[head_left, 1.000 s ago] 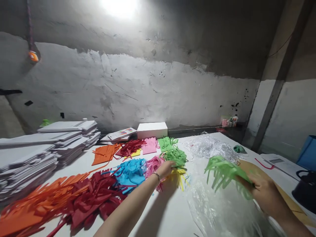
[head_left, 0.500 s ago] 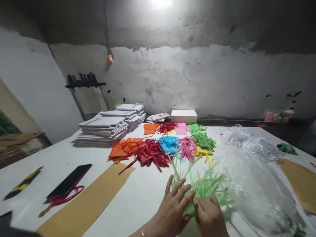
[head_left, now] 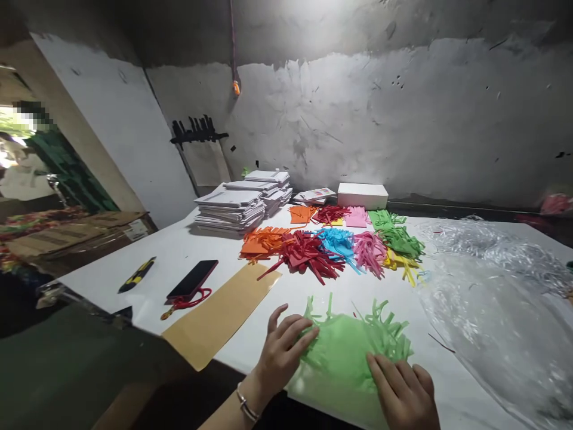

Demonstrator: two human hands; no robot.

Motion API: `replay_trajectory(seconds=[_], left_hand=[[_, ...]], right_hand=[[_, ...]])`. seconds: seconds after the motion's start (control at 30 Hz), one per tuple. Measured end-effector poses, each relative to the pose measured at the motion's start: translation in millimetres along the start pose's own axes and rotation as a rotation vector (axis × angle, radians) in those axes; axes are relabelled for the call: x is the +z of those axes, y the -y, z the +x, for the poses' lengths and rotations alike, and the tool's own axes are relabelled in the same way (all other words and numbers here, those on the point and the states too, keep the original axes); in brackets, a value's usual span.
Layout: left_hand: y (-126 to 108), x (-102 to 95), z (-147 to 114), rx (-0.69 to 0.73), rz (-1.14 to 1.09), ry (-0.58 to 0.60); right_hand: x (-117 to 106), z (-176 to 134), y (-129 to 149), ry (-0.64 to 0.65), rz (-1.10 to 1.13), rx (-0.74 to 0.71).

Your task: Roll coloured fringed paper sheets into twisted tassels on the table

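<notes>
In front of me a light green fringed sheet [head_left: 342, 346], paper or thin fabric, lies spread out at the table's near edge. Its strips fan out along the left, right and far sides. My left hand [head_left: 286, 340] has its fingers apart, the fingertips resting on the sheet's left side. At the right side, my right hand [head_left: 400, 382] has its fingers close together on the sheet's edge; its thumb is hidden. Beyond both hands lie fringed bundles: dark red [head_left: 307, 254], orange [head_left: 264, 242], blue [head_left: 338, 243], pink [head_left: 369, 251], yellow [head_left: 403, 263] and darker green [head_left: 398, 233].
Clear plastic bags [head_left: 496, 322] cover the table's right side. To the left are a brown card strip [head_left: 224, 316], a phone [head_left: 192, 280] with a red cord and a yellow-black cutter [head_left: 138, 275]. White stacks [head_left: 230, 212] and a white box [head_left: 362, 196] stand behind.
Bunched between my hands before, the green sheet is now spread flat. My right hand has moved right, away from the left one. The view has turned left.
</notes>
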State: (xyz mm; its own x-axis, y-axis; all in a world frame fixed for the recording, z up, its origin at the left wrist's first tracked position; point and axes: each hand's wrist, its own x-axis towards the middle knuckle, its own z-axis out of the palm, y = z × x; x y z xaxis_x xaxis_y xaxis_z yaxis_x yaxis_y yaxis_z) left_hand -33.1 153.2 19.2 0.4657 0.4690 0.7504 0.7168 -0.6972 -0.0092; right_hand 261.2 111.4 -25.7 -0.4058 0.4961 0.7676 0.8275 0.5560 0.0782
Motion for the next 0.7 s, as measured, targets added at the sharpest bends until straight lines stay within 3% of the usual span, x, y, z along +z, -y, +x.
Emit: replay_trajectory(seconds=[0.13,0.2,0.27,0.37,0.43,0.53,0.63,0.7], left_hand=[[35,-13.1,-40,-0.201,0.107,0.269],[41,-21.5,-54,-0.338,0.096,0.402],[32,-31.4,-55,-0.384,0.018,0.474],[-2,-34.8,-35,-0.274,-0.169,0.515],[-27,-21.9,-20,-0.165,-0.305,0.575],[-53,13.2,-12,-0.087,-0.369,0.607],[-60,43.3,-21,-0.088,-0.346,0.531],[-60,52.9,-29,-0.097,-0.337,0.468]], right_hand=[[13,-13,4,0.117,-0.049,-0.001],[23,-20,6,0.135,-0.017,0.027],[28,-23,6,0.124,0.041,0.071],[23,-19,-1,0.165,0.086,0.036],[17,-13,-6,0.185,0.058,-0.066],[15,-10,-10,0.173,-0.044,-0.148],[22,-20,-15,0.180,-0.185,-0.083],[23,-33,-28,0.175,-0.208,0.065]])
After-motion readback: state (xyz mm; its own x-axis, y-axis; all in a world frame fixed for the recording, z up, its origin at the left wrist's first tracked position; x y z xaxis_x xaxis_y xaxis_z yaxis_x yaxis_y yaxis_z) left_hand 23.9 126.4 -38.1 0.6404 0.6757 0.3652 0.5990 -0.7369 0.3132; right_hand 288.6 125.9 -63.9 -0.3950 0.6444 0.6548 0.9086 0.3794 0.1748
